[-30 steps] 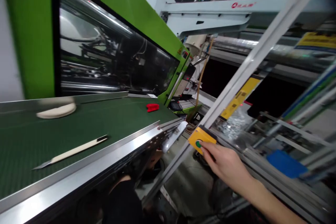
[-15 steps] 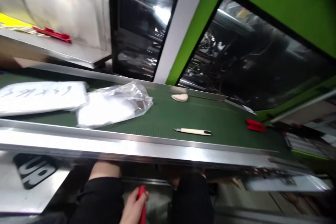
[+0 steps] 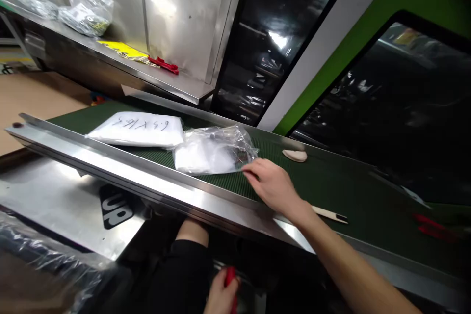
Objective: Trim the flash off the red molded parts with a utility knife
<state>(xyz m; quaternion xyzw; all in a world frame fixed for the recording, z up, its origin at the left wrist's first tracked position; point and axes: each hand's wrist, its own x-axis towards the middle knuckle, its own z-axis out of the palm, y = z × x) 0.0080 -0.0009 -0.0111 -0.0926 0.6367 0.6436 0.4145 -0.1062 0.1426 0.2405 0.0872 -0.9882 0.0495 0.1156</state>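
Head view, right hand [image 3: 273, 187] fingers spread at plastic bag [image 3: 213, 149], left hand [image 3: 221, 297] gripping red tool [image 3: 230, 279]

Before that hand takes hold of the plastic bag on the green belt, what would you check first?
1. Right hand at the clear plastic bag: ok, fingers touch its edge.
2. Bag flat on the green belt: ok.
3. Knife apart from the fingers: ok, beside the wrist.
4. Left hand free: not ok, holds a red tool.
5. Belt stopped: cannot tell.
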